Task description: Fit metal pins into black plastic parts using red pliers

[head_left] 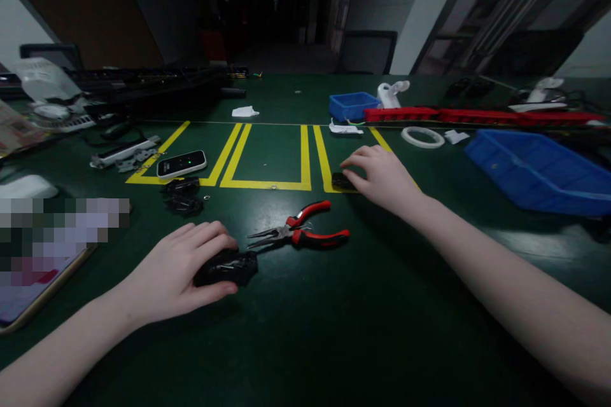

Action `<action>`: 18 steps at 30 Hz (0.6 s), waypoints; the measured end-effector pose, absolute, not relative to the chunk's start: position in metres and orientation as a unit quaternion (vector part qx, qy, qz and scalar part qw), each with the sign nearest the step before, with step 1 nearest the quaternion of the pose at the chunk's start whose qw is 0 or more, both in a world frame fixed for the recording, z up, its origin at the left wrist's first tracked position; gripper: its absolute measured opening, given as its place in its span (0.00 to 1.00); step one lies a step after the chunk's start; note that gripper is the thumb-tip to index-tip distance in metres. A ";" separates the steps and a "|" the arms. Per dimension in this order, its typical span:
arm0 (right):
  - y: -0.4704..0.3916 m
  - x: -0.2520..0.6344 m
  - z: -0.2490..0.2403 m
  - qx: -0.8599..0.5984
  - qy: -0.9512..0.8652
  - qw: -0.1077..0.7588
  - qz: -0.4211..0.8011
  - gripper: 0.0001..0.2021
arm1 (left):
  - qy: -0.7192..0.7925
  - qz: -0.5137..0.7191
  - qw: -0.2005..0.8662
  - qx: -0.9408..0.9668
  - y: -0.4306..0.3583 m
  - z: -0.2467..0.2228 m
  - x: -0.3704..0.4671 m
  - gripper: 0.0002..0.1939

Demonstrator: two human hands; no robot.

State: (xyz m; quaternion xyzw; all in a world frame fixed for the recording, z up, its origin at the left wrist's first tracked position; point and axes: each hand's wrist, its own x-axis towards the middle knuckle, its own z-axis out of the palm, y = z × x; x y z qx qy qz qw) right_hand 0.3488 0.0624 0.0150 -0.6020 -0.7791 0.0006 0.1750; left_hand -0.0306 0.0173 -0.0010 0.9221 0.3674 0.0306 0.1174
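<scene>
My left hand is closed around a black plastic part with an uneven surface, low over the green table. Farther out on the right, my right hand pinches a small dark block at the front edge of a yellow taped outline. Between my hands lie long-nose pliers with red and black handles, their jaws apart and pointing left. More black parts rest beyond my left hand, with a small metal ring beside them. The exact kind of the black pieces is unclear.
A white-edged device with a green light sits in the left taped outline. A phone is at the left edge. On the right are a large blue bin, a tape roll and a red strip. A small blue bin stands behind.
</scene>
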 end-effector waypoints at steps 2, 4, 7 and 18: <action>0.061 0.376 0.011 -0.628 -0.765 0.143 0.015 0.13 | 0.367 0.046 0.122 0.921 0.017 -0.003 -0.031 0.22; 0.053 0.394 0.005 -0.636 -0.760 0.127 0.039 0.15 | 0.367 0.068 0.127 0.919 0.017 -0.006 -0.030 0.21; 0.038 0.406 -0.001 -0.645 -0.751 0.130 0.051 0.15 | 0.369 0.093 0.127 0.916 0.016 -0.009 -0.030 0.21; 0.027 0.414 0.005 -0.587 -0.803 0.103 0.020 0.09 | 0.373 0.107 0.120 0.914 0.015 -0.013 -0.031 0.19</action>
